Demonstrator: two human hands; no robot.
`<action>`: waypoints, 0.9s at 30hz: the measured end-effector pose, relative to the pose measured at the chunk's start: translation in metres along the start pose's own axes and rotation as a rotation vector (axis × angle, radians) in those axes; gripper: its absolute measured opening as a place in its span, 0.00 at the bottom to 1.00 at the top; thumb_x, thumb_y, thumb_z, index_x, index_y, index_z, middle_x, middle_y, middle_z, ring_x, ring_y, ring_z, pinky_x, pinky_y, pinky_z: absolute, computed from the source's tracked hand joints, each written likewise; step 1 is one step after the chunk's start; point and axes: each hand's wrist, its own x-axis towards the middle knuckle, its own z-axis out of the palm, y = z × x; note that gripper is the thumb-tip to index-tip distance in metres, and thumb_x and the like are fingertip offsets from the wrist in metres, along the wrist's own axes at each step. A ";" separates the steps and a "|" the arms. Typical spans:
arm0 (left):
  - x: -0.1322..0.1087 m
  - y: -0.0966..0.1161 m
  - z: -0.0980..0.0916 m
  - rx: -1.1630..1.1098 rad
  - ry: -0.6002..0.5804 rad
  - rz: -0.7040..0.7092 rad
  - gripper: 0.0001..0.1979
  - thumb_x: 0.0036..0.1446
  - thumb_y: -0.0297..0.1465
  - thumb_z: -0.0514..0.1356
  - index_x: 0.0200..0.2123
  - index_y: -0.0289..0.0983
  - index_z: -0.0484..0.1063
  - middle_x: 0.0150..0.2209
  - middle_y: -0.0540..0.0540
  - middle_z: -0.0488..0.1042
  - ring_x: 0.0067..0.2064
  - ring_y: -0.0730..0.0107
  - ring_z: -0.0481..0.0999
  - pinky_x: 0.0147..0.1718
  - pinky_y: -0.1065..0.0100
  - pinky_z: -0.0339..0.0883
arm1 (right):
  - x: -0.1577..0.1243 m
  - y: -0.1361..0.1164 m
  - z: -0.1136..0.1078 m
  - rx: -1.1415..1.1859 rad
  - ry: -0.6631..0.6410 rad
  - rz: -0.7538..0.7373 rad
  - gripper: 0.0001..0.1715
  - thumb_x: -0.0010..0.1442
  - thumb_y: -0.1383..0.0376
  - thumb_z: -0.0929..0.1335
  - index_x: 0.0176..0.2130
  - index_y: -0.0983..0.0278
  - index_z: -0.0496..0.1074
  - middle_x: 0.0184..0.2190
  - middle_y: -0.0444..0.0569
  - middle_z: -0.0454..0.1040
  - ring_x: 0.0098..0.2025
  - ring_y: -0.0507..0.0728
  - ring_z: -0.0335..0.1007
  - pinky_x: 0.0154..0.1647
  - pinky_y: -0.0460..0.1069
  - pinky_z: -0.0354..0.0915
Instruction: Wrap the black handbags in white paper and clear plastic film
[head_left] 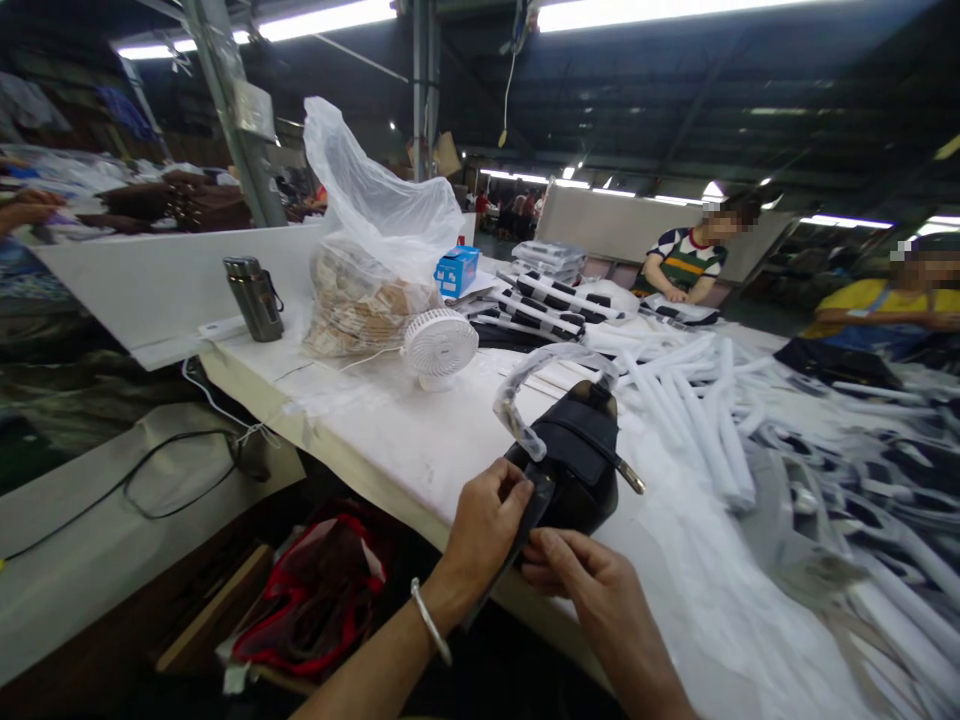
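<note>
A black handbag (577, 450) lies tilted on the near edge of the white worktable. Its curved handle (512, 395) is wrapped in clear plastic, and a metal-tipped piece (631, 477) sticks out on its right. My left hand (487, 515) is closed, thumb and fingers pinching a black strap (534, 508) at the bag's near end. Just below and to the right, my right hand (589, 580) is closed too, its fingertips pinched at the edge of the same strap. Part of the strap hangs over the table edge, hidden behind my hands.
A small white fan (440, 348), a clear plastic sack (367, 290), a blue box (457, 270) and a metal flask (255, 298) stand farther back. White wrapped rolls (705, 410) cover the right. Below is a red-edged bag (315, 600). Co-workers (686, 260) sit across.
</note>
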 end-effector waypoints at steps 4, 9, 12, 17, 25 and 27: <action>0.000 0.002 0.000 0.018 0.008 0.029 0.07 0.60 0.33 0.55 0.31 0.39 0.70 0.29 0.50 0.73 0.33 0.67 0.71 0.35 0.67 0.61 | 0.008 -0.006 0.000 0.025 0.030 0.024 0.39 0.43 0.36 0.73 0.35 0.68 0.79 0.32 0.57 0.81 0.31 0.62 0.79 0.34 0.52 0.74; 0.002 -0.002 -0.001 0.083 -0.009 0.105 0.07 0.62 0.31 0.54 0.31 0.39 0.69 0.31 0.49 0.73 0.34 0.65 0.72 0.36 0.66 0.62 | 0.012 -0.012 0.010 0.147 0.068 0.026 0.41 0.40 0.39 0.76 0.39 0.70 0.78 0.28 0.54 0.80 0.29 0.60 0.78 0.32 0.51 0.74; 0.004 -0.002 -0.006 0.203 -0.027 0.209 0.07 0.63 0.28 0.53 0.32 0.39 0.69 0.33 0.47 0.74 0.36 0.65 0.73 0.37 0.67 0.63 | 0.013 -0.012 0.020 0.321 0.095 0.043 0.39 0.40 0.42 0.78 0.39 0.70 0.78 0.31 0.53 0.80 0.31 0.59 0.78 0.34 0.50 0.75; 0.004 -0.002 -0.012 0.590 -0.020 0.487 0.11 0.63 0.23 0.49 0.33 0.39 0.68 0.33 0.47 0.74 0.32 0.66 0.75 0.30 0.69 0.64 | 0.022 -0.003 0.032 0.471 0.099 0.068 0.38 0.38 0.43 0.79 0.37 0.70 0.77 0.27 0.52 0.79 0.28 0.58 0.77 0.31 0.50 0.73; -0.012 -0.023 -0.002 0.957 0.213 0.873 0.16 0.58 0.17 0.48 0.42 0.36 0.71 0.33 0.46 0.74 0.27 0.68 0.75 0.23 0.70 0.66 | 0.035 0.005 0.035 0.519 0.200 0.055 0.40 0.24 0.41 0.80 0.26 0.68 0.74 0.17 0.44 0.71 0.17 0.51 0.65 0.19 0.46 0.63; -0.019 -0.028 0.001 1.030 0.242 0.906 0.22 0.56 0.15 0.48 0.50 0.33 0.69 0.38 0.43 0.76 0.30 0.67 0.76 0.27 0.70 0.70 | 0.032 0.000 0.033 0.545 0.190 0.081 0.40 0.23 0.40 0.80 0.24 0.67 0.72 0.15 0.41 0.68 0.16 0.49 0.63 0.19 0.45 0.60</action>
